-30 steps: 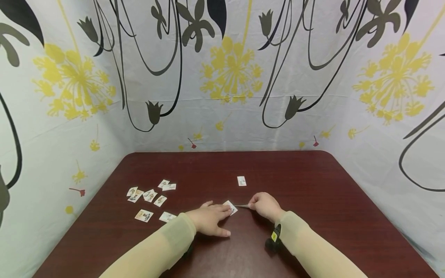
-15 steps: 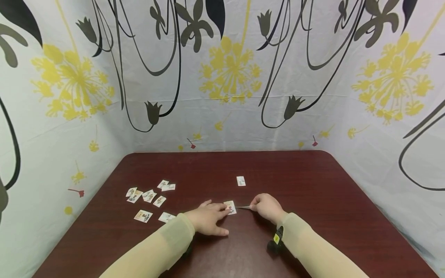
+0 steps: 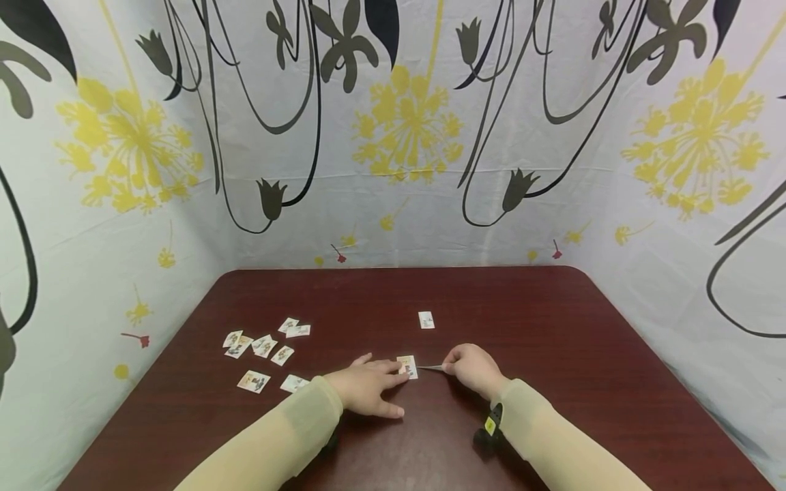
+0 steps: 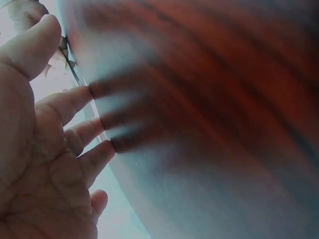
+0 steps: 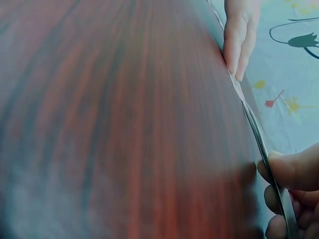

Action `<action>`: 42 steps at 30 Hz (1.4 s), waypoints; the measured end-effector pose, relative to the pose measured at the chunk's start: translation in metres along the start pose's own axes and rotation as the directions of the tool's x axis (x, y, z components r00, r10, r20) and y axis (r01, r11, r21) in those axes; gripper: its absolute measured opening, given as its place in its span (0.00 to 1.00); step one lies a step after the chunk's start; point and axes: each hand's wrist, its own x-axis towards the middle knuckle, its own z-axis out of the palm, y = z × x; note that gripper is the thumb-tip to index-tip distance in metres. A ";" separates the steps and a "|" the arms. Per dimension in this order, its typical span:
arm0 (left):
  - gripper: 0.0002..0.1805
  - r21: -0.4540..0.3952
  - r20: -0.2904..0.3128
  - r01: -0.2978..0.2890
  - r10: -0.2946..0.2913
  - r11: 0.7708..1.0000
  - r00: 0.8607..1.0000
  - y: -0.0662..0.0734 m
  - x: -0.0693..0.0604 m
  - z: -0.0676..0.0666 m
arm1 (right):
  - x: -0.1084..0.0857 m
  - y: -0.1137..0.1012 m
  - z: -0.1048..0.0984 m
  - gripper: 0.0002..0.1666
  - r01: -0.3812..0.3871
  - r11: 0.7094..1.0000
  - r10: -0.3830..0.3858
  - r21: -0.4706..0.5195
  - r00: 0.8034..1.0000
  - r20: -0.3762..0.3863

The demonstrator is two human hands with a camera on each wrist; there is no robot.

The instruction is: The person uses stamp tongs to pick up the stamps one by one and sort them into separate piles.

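Note:
My left hand (image 3: 368,389) lies palm down with spread fingers, its fingertips on the left part of a small white picture card (image 3: 408,367) on the table. In the left wrist view three fingertips touch down along the card's edge. My right hand (image 3: 471,368) pinches slim metal tweezers (image 5: 256,132) between thumb and fingers. The tips of the tweezers reach the card's right edge, and in the right wrist view they meet the pale card (image 5: 237,88) beside the left fingers. Whether the tips grip the card is too small to tell.
Several picture cards (image 3: 264,346) lie scattered at the left, some overlapping. One card (image 3: 254,381) is nearer, and another (image 3: 295,383) is partly behind my left sleeve. A single card (image 3: 426,320) sits beyond my hands. Patterned cloth (image 3: 405,225) encloses the dark red table (image 3: 522,300).
The card under my left fingertips has turned from a slanted position to nearly straight. My right hand with the tweezers has shifted slightly right and nearer. My left hand stays almost still.

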 end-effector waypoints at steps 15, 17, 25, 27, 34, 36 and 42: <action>0.40 0.010 0.006 0.003 -0.003 1.000 1.000 -0.002 0.001 -0.001 | 0.003 -0.001 0.006 0.09 0.027 0.999 -0.029 -0.027 0.998 -0.057; 0.40 0.005 0.005 -0.001 0.001 1.000 1.000 -0.001 0.001 -0.002 | 0.003 -0.001 0.005 0.09 0.025 0.999 -0.026 -0.025 0.998 -0.053; 0.39 -0.039 0.004 -0.018 0.019 0.999 1.000 -0.007 -0.006 -0.004 | 0.005 0.007 0.000 0.07 0.034 0.999 -0.037 -0.035 0.997 -0.071; 0.39 -0.047 -0.002 -0.013 0.013 0.999 1.000 -0.012 -0.010 -0.004 | 0.005 0.010 -0.002 0.07 0.031 0.999 -0.033 -0.032 0.997 -0.075; 0.38 -0.063 -0.033 0.014 -0.016 0.998 0.999 -0.027 -0.032 -0.005 | 0.005 0.020 -0.012 0.05 0.023 0.999 -0.026 -0.034 0.997 -0.072; 0.38 -0.078 -0.045 0.019 -0.023 0.997 0.999 -0.031 -0.040 -0.006 | 0.005 0.023 -0.015 0.05 0.018 0.999 -0.020 -0.030 0.997 -0.071; 0.38 -0.112 -0.076 0.043 -0.052 0.993 0.996 -0.049 -0.066 -0.004 | 0.007 0.032 -0.022 0.05 -0.007 1.000 0.006 -0.020 0.997 -0.073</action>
